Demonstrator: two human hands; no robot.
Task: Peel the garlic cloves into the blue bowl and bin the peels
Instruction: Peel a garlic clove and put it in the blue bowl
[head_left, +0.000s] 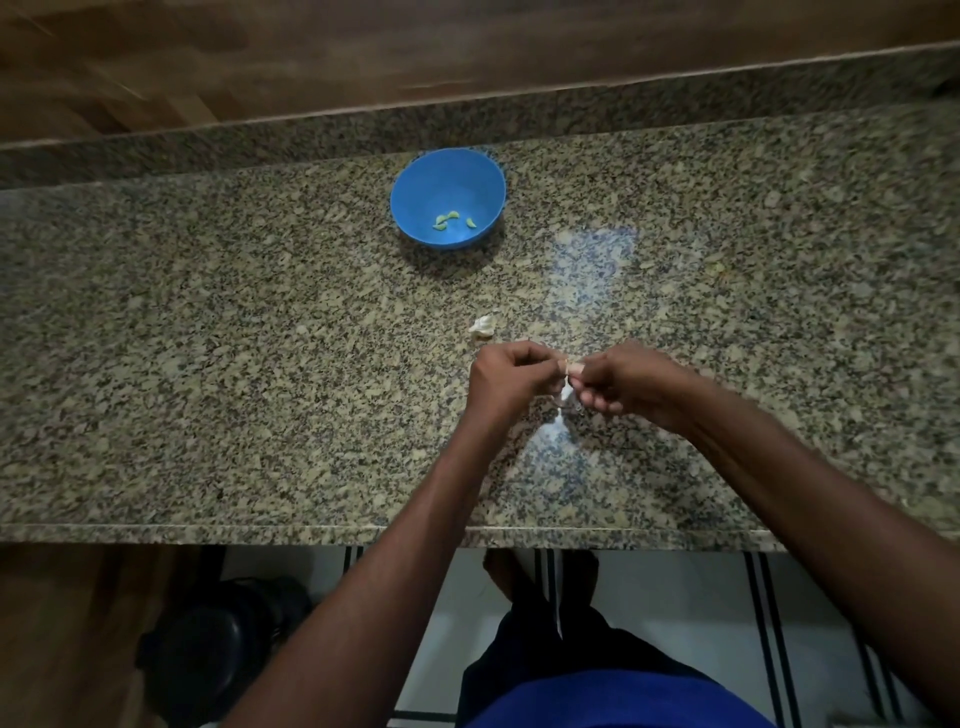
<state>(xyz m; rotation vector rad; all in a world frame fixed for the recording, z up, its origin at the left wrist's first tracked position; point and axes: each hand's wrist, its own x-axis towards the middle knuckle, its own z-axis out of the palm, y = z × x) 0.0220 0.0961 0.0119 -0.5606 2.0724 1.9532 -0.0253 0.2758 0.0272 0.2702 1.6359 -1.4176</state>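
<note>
No legible txt anywhere.

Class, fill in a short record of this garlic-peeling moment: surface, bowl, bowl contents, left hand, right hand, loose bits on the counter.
surface: granite counter
bowl: blue bowl, far side, apart from the hands
bowl contents: a few peeled cloves
left hand: pinches the garlic clove
right hand: pinches the same clove
loose bits: pale garlic piece just beyond the hands; white peel hanging between them
</note>
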